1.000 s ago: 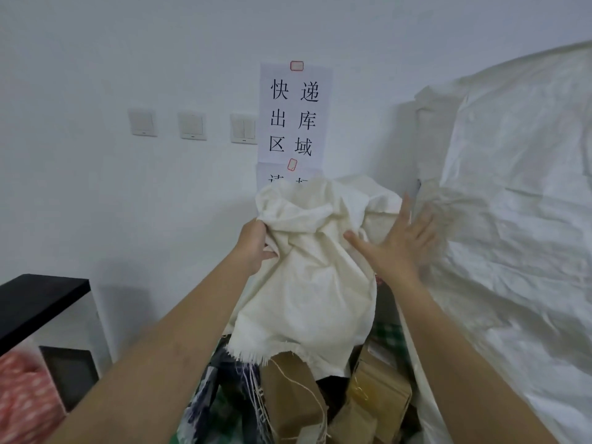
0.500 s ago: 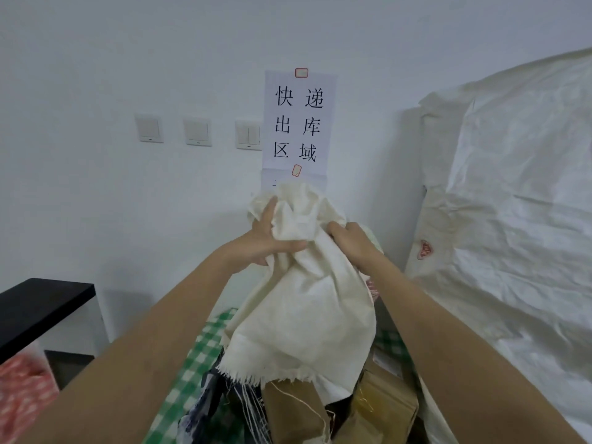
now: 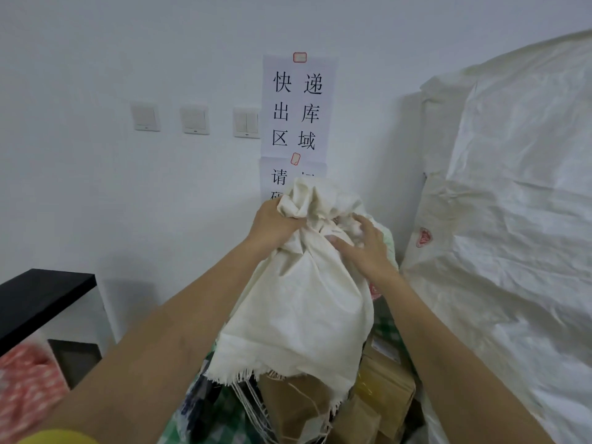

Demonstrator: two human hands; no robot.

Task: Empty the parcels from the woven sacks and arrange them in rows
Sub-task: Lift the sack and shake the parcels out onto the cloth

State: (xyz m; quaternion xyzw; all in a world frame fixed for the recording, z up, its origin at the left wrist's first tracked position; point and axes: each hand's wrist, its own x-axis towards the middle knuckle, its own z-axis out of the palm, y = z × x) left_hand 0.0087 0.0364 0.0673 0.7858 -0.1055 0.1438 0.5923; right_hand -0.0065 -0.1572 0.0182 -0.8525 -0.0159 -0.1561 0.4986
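Note:
A cream woven sack [image 3: 304, 315] hangs upside down in front of me, its frayed open end pointing down. My left hand [image 3: 272, 227] grips the bunched top of the sack. My right hand [image 3: 362, 248] lies against the bunch from the right, fingers spread and slightly curled on the cloth. Below the frayed edge lie brown cardboard parcels [image 3: 381, 395], piled loosely on a green checked cloth [image 3: 224, 424].
A large white woven sack [image 3: 512, 219] bulges along the right side. A black shelf [image 3: 41, 299] juts out at the left with a red patterned bag [image 3: 25, 389] beneath it. Paper signs [image 3: 298, 107] and light switches [image 3: 195, 120] are on the white wall.
My right hand went from flat and spread beside the sack to the bunched top. The sack's top has been gathered tighter and sits a little lower against the wall signs.

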